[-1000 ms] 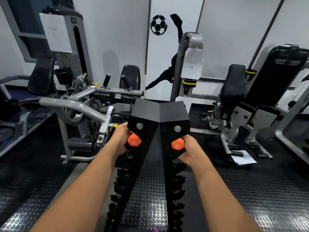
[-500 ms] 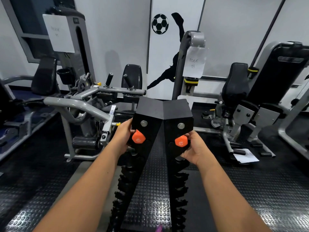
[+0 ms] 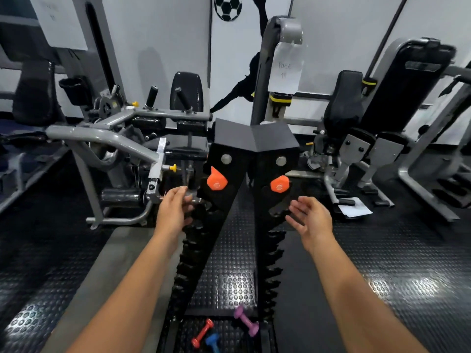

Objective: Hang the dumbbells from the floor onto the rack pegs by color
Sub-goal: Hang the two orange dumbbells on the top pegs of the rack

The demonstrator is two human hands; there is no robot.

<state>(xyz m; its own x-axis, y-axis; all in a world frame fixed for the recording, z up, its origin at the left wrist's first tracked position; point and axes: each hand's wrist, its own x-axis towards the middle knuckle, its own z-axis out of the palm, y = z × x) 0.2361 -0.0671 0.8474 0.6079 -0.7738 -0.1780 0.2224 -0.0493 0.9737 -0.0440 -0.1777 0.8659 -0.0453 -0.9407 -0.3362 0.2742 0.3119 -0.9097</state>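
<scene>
A tall black A-frame dumbbell rack (image 3: 254,141) stands right in front of me. Two orange dumbbells hang on its top pegs: one on the left rail (image 3: 216,180), one on the right rail (image 3: 279,184). My left hand (image 3: 174,210) is open, just below and left of the left orange dumbbell, apart from it. My right hand (image 3: 309,220) is open, below and right of the right orange dumbbell. On the floor at the rack's foot lie a purple dumbbell (image 3: 246,320), a red dumbbell (image 3: 202,333) and a blue dumbbell (image 3: 212,343).
Several empty black pegs (image 3: 272,250) run down both rails. A grey weight machine (image 3: 112,138) stands to the left, another machine with black pads (image 3: 356,118) to the right. A white paper (image 3: 356,209) lies on the studded rubber floor (image 3: 382,263).
Both hands have let go of the orange dumbbells and drawn back and down, fingers apart. The view has tilted down, so the floor dumbbells now show.
</scene>
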